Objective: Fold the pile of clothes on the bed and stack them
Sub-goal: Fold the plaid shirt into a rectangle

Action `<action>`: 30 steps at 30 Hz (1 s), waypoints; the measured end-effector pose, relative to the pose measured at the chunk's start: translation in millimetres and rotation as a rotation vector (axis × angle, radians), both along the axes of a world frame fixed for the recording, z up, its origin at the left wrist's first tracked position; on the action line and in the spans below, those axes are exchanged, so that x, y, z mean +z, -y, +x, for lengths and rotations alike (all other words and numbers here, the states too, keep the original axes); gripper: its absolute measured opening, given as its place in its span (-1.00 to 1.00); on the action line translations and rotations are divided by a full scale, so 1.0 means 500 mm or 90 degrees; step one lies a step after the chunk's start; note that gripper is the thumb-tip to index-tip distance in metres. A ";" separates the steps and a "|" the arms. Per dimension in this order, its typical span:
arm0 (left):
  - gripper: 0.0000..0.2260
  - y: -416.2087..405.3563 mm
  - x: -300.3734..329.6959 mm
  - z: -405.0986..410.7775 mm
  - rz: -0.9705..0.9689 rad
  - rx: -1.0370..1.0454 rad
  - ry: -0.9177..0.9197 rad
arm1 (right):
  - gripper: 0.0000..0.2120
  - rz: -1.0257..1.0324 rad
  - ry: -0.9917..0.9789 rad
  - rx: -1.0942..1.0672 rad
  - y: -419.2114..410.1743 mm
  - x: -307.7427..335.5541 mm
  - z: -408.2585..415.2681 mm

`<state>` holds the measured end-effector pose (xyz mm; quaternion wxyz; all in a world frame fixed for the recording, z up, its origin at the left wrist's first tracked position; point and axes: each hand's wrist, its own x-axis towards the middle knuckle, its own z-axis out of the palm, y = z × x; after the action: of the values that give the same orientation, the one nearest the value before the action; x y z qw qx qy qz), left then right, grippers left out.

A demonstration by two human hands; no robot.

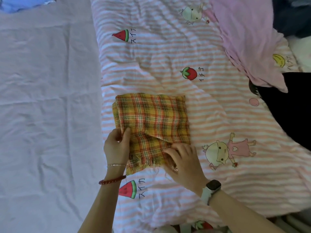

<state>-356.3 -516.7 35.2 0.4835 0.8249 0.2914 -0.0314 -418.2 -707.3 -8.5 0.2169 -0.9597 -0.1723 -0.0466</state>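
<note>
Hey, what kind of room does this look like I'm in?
Most likely a bedroom. You are working over a bed: a striped quilt printed with fruit and cartoon children lies on a pale sheet, and both hands grip a plaid cloth being folded, with a pink garment waiting nearby.

The folded cloth (152, 118) lies on the quilt (168, 56) (mid-bed); a bare sheet (47, 98) lies left.

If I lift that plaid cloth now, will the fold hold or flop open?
The plaid cloth will likely flop open: it looks thin and creases softly. Its frayed fringe may snag. It is probably light, so both the left hand and the right hand should support it.
</note>
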 end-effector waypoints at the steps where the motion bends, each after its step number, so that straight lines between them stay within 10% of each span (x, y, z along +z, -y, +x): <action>1: -0.79 -0.002 0.002 0.002 -0.006 0.005 0.004 | -0.63 -0.030 -0.015 0.029 0.003 -0.001 -0.010; 17: -0.75 0.007 -0.002 0.065 0.127 0.023 -0.040 | -0.80 0.136 -0.066 0.109 0.013 0.054 -0.080; 23: -0.67 0.108 0.009 0.092 0.520 -0.464 0.249 | -0.61 0.145 -0.212 -0.118 0.066 0.028 -0.141; 30: -0.40 0.238 -0.083 0.228 0.546 -0.836 -0.092 | -0.78 0.221 -0.305 -0.268 0.073 -0.024 -0.146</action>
<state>-242.5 -635.9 -6.2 -0.0145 0.9387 -0.2378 -0.2490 -491.0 -744.0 -20.3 0.3962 -0.9069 0.0953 0.1071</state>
